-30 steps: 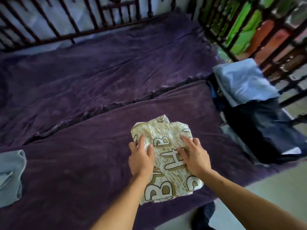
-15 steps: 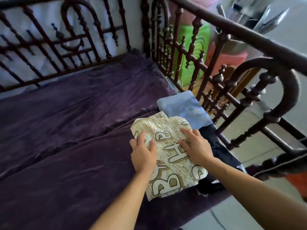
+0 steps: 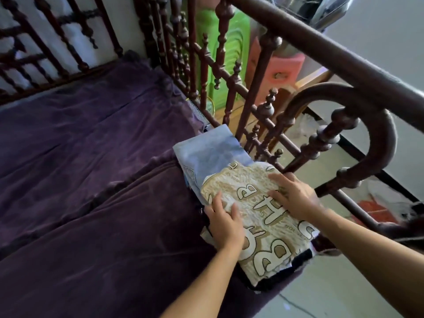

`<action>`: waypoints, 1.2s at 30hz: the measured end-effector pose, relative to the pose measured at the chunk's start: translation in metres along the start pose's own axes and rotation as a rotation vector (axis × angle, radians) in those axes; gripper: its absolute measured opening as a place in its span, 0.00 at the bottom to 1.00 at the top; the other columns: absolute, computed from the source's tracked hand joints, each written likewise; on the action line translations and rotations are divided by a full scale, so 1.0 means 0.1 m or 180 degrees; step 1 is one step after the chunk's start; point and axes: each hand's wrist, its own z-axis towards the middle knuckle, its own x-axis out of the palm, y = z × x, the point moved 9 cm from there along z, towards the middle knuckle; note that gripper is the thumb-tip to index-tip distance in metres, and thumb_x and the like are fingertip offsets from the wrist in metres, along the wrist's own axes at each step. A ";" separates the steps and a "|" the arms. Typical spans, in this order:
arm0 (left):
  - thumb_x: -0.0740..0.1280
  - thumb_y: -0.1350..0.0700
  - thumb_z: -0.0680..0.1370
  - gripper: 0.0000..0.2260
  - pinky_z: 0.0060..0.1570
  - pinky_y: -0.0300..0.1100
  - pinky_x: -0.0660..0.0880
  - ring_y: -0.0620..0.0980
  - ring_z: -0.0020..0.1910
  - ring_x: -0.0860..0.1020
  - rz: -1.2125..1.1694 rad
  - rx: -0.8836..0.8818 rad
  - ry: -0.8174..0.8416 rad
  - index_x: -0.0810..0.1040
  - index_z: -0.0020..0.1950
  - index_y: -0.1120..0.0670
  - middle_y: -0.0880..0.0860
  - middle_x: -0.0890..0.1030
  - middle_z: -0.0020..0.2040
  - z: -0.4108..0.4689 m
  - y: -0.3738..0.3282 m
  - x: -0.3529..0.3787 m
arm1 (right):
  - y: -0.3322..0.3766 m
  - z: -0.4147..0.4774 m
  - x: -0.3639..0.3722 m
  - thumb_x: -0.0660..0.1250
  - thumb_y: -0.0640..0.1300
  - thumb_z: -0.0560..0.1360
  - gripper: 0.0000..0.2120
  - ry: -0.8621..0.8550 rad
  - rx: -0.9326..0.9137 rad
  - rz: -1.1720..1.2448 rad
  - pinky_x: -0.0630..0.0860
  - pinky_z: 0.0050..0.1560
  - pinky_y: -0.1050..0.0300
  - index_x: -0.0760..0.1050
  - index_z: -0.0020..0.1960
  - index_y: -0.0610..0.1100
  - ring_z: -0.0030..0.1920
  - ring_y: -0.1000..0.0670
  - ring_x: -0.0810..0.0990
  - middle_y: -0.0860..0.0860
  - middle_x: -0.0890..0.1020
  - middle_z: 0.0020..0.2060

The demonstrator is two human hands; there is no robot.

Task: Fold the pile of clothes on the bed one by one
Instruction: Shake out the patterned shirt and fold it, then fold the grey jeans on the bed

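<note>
Here the right hand (image 3: 296, 198) lies palm down on the folded printed garment (image 3: 263, 216). Its grip is spread, with the fingers (image 3: 276, 176) straight and fanned toward 10 o'clock. The left hand (image 3: 226, 226) sits at the garment's 9 o'clock edge. Its thumb and forefinger are stretched on top of the cloth. Its other fingers drop out of sight over that edge, so I cannot tell whether that grip is flat or hooked under the fold. Both forearms come in from 5 and 6 o'clock.

The garment is beige with big white and tan letters, folded into a rough rectangle. It rests on top of a stack at the bed's right side, at about 4 o'clock in the view. Under it, showing at its 11 o'clock side, is a folded light blue garment (image 3: 206, 154). A dark garment (image 3: 286, 277) shows at the stack's 5 o'clock end, just under the printed one.

The stack sits on the bed's purple cover (image 3: 91, 180), which fills the view from 7 to 11 o'clock and has a long crease running across it. At the stack's 2 o'clock side, right beside it, stands the dark turned-wood bed rail (image 3: 321, 53). Beyond the spindles at 12 o'clock stand a green plastic stool (image 3: 231, 56) and a pink one (image 3: 284, 65). Pale floor (image 3: 332, 294) shows at 5 o'clock.
</note>
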 end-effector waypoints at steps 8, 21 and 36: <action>0.71 0.48 0.72 0.28 0.53 0.55 0.76 0.61 0.63 0.73 0.1918 0.1054 0.0539 0.69 0.71 0.47 0.62 0.69 0.70 -0.12 0.51 0.65 | -0.35 -0.23 0.68 0.55 0.63 0.78 0.28 0.0090 -0.0278 -0.0754 0.75 0.60 0.41 0.67 0.72 0.50 0.68 0.38 0.71 0.40 0.68 0.71; 0.51 0.44 0.82 0.26 0.71 0.54 0.55 0.56 0.77 0.50 0.2963 0.0941 0.1116 0.42 0.78 0.41 0.57 0.47 0.79 0.08 0.85 0.95 | -0.39 -0.41 1.56 0.38 0.69 0.76 0.34 0.1016 -0.0395 -0.0782 0.51 0.73 0.38 0.42 0.78 0.57 0.78 0.44 0.41 0.46 0.43 0.78; 0.57 0.51 0.80 0.11 0.51 0.46 0.73 0.55 0.55 0.78 0.2511 -0.0464 -0.0215 0.75 0.57 0.52 0.53 0.80 0.55 -1.51 1.61 -1.92 | 2.79 -1.26 0.87 0.58 0.53 0.79 0.14 0.0812 -0.2656 -0.0466 0.75 0.50 0.51 0.75 0.59 0.48 0.55 0.44 0.79 0.50 0.79 0.56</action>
